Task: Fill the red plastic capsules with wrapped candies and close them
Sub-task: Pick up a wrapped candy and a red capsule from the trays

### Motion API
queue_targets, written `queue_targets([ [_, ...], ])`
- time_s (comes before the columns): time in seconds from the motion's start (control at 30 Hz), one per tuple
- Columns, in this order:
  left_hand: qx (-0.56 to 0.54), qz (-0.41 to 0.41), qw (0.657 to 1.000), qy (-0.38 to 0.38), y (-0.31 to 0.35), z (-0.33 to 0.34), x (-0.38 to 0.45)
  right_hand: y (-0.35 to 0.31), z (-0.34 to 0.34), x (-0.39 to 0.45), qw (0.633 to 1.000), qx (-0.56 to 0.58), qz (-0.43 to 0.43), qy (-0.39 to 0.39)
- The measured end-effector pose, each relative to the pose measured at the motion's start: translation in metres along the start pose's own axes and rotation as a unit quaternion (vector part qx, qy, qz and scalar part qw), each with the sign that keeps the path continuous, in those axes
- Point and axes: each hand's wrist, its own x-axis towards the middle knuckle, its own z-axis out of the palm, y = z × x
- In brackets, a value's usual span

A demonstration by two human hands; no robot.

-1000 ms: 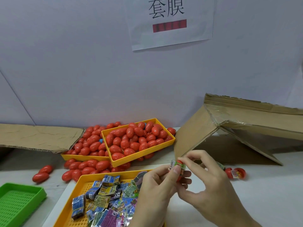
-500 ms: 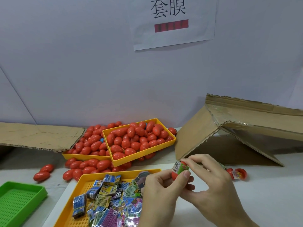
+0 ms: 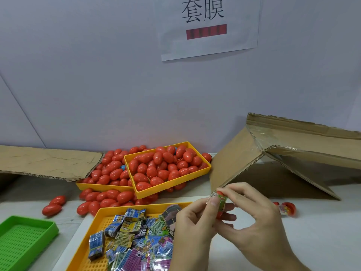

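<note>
Nearest to us, our left hand (image 3: 192,222) and right hand (image 3: 252,222) meet over the bench (image 3: 322,241), both sets of fingers clamped on one red capsule (image 3: 219,211) with a wrapped candy (image 3: 221,201) at its mouth. The left thumb presses the crinkled green wrapper against the glossy shell while the right fingertips pinch from above. We judge this the stuffing step: the candy is partly in, and the next move calls for tucking the foil fully inside before the capsule can close; a loose corner would likely stop it shutting.

Just below and left, a perforated yellow tray (image 3: 93,249) holds flat, shiny, printed candy packets (image 3: 129,227) in blue, yellow, green and purple. A ribbed green tray (image 3: 25,237) sits at the left edge. To the right, an open capsule (image 3: 287,209) lies on the bench.

Farther back, two smooth-walled yellow bins (image 3: 168,187) are heaped with glossy egg-shaped capsules (image 3: 162,169), more spilling around them. Behind stand corrugated cardboard pieces (image 3: 293,153) and a wall sign (image 3: 209,26).
</note>
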Motion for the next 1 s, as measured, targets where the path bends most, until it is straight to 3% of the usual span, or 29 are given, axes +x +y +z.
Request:
queue_targets([
  [0.4, 0.037, 0.068, 0.997, 0.031, -0.01, 0.005, 0.0, -0.002, 0.001, -0.001, 0.999, -0.027, 0.025, 0.024],
  [0.67, 0.038, 0.068, 0.996, 0.047, -0.011, 0.0, 0.0, 0.0, 0.003, 0.0, 1.0, -0.02, 0.0, 0.023],
  [1.0, 0.052, 0.042, 0.998, 0.015, -0.008, -0.003, 0.003, 0.001, 0.0, 0.001, 1.0, -0.018, 0.018, -0.002],
])
